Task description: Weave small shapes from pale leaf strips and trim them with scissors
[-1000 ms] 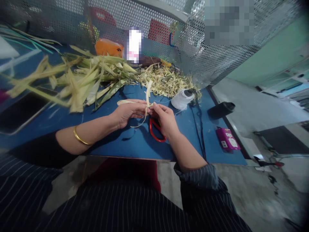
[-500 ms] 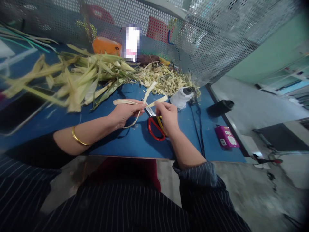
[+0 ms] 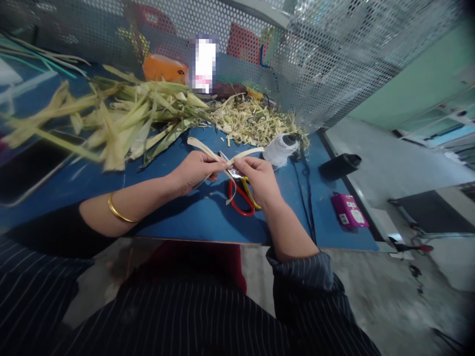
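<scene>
Pale strips of corn husk [image 3: 202,146] cross between my two hands above the blue table. My left hand [image 3: 196,170] pinches them where they meet, with one end sticking up to the left and a thin tail curling down. Right beside it, my right hand [image 3: 260,178] has thumb and finger closed on the crossing, and another strip end points right. Beneath the hands lies a pair of scissors [image 3: 241,202] with one red and one yellow handle. Its blades are partly hidden by the fingers. A spool of white thread [image 3: 280,149] stands just beyond my right hand.
Long corn husks [image 3: 122,111] are heaped at the back left, near a dark phone-like slab [image 3: 33,168]. Shredded husk [image 3: 248,118] piles up behind my hands. A black cylinder [image 3: 339,166] and a purple packet [image 3: 349,211] lie on the right. A perforated metal screen [image 3: 237,59] borders the back.
My hands have come together at the crossing. The upright strip end has swung to the left, and the thin tail now hangs to the right over the scissors.
</scene>
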Action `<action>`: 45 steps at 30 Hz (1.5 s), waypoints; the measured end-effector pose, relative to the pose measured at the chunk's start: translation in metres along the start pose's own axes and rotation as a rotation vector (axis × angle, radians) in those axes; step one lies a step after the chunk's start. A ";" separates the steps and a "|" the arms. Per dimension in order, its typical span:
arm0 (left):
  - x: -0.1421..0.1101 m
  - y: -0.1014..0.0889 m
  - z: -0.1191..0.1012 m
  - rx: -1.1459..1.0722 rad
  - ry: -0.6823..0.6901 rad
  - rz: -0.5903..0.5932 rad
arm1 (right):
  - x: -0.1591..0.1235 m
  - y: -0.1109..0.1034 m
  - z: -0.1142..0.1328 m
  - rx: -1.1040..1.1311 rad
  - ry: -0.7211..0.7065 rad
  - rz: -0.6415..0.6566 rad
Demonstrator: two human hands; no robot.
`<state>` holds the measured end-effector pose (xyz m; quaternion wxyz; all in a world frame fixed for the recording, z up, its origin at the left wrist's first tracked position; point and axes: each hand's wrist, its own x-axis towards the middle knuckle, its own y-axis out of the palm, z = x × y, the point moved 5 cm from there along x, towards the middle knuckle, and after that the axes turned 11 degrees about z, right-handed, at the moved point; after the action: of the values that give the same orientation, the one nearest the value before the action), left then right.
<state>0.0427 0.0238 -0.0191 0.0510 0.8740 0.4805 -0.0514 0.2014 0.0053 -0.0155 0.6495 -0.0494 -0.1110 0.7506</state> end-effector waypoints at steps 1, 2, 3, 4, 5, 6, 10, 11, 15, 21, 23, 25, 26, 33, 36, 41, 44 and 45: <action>0.000 0.000 0.001 0.028 0.001 0.022 | 0.000 0.000 -0.002 0.054 0.006 -0.034; 0.001 0.001 0.002 0.055 0.004 0.048 | 0.000 -0.001 -0.004 0.084 0.001 -0.075; 0.001 0.002 0.003 0.080 0.005 0.076 | 0.000 -0.001 -0.006 0.095 -0.010 -0.109; 0.001 0.002 0.004 0.097 0.007 0.103 | 0.000 -0.001 -0.007 0.096 -0.021 -0.131; 0.001 0.003 0.005 0.104 0.009 0.130 | 0.000 0.000 -0.008 0.090 -0.030 -0.138; 0.002 0.004 0.005 0.107 0.011 0.159 | 0.000 0.001 -0.009 0.080 -0.038 -0.140; 0.002 0.008 0.004 0.109 0.025 0.267 | 0.001 0.005 -0.013 0.012 -0.050 -0.168; 0.002 0.008 0.003 0.119 0.024 0.280 | 0.001 0.005 -0.012 -0.012 -0.049 -0.167; 0.000 0.008 0.001 0.145 -0.005 0.267 | -0.003 0.003 -0.001 -0.172 -0.068 -0.131; -0.003 0.008 0.000 0.209 -0.012 0.200 | -0.020 -0.005 0.037 -0.664 -0.421 -0.338; -0.003 0.011 0.002 0.261 -0.001 0.222 | -0.016 0.005 0.036 -0.717 -0.449 -0.201; -0.001 0.014 0.004 0.333 0.016 0.234 | -0.011 0.016 0.029 -0.628 -0.418 -0.036; -0.001 0.015 0.006 0.363 0.021 0.233 | -0.009 0.020 0.026 -0.547 -0.397 0.025; -0.002 0.018 0.012 0.312 -0.025 0.238 | -0.007 0.019 0.018 -0.241 -0.240 -0.035; -0.004 0.020 0.006 0.334 0.023 0.279 | -0.005 0.013 0.010 -0.169 -0.184 -0.098; -0.006 0.024 0.004 0.353 0.019 0.347 | -0.005 0.015 0.013 -0.279 -0.263 -0.121; -0.006 0.020 0.003 0.189 -0.025 0.301 | -0.009 0.009 0.026 -0.361 -0.381 -0.153; -0.005 0.018 0.003 0.122 -0.042 0.271 | -0.011 0.004 0.031 -0.373 -0.412 -0.188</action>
<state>0.0551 0.0094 -0.0208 0.0142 0.9310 0.3532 -0.0916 0.1921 -0.0095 0.0126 0.6596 -0.0039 -0.3806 0.6481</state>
